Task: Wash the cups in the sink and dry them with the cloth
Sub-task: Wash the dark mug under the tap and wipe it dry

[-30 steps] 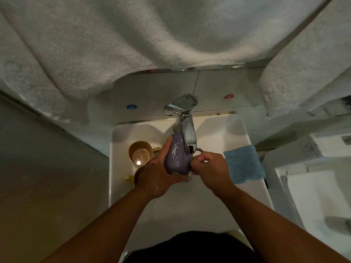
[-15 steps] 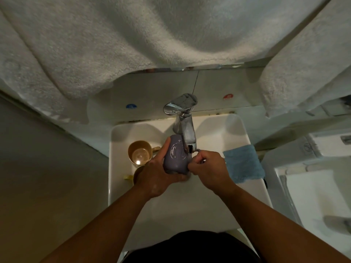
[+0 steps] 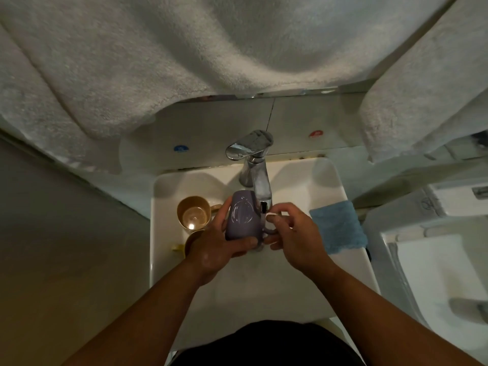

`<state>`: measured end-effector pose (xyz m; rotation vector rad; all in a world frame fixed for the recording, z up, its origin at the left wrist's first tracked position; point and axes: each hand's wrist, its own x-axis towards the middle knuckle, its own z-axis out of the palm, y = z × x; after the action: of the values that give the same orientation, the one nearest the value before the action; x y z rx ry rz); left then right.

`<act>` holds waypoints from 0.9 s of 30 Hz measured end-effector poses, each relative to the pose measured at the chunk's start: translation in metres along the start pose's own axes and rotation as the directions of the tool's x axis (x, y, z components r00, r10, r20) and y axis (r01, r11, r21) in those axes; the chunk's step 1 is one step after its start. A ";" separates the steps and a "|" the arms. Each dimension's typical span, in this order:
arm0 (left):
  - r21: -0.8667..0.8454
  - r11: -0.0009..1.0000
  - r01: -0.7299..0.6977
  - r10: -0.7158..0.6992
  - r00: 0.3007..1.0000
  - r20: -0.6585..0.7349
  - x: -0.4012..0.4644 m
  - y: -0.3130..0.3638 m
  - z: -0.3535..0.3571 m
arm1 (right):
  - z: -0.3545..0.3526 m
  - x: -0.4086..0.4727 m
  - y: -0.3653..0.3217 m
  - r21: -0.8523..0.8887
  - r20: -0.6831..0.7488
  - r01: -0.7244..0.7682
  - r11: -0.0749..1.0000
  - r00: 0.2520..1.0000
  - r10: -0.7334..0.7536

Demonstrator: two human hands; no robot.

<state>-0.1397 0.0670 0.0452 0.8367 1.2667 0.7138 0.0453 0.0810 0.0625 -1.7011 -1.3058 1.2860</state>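
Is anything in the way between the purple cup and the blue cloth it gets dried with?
Only the person's own right hand, which is at the handle of the purple cup on the side facing the blue cloth. The cloth lies on the sink rim just past it, and nothing else sits between them.

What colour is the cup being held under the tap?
Purple cup, with a faint pale design on its side; head view.

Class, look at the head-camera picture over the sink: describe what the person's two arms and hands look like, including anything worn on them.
Both forearms are bare right up to the bottom edge of the picture: no sleeves show. The left hand and right hand wear no gloves, and no rings, watch or bracelet are visible. The left hand has a wet sheen on its back. A dark garment covers the torso between the arms.
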 end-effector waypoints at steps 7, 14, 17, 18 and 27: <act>-0.051 0.997 0.058 -0.058 0.998 0.005 0.001 0.000 0.003 | 0.001 0.005 0.011 -0.096 0.044 0.004 0.995 0.999 0.000; 0.025 0.999 0.028 -0.027 0.999 -0.036 -0.001 0.000 0.008 | -0.003 0.007 0.013 -0.008 0.114 -0.057 0.998 0.992 0.057; 0.159 0.987 -0.021 0.020 1.000 0.005 0.000 -0.003 0.011 | 0.001 0.007 0.012 0.180 0.186 -0.141 0.974 0.977 0.107; 0.192 0.981 -0.038 0.032 0.999 0.034 0.000 -0.003 0.014 | 0.002 0.006 0.010 0.201 0.214 -0.142 0.969 0.972 0.098; 0.293 0.948 -0.121 0.117 0.993 0.032 0.006 -0.003 0.019 | 0.014 0.010 0.016 -0.020 0.028 -0.038 0.999 0.999 0.038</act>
<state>-0.1197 0.0684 0.0415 1.1682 1.3371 0.6210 0.0375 0.0843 0.0400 -1.7347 -1.3113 1.3274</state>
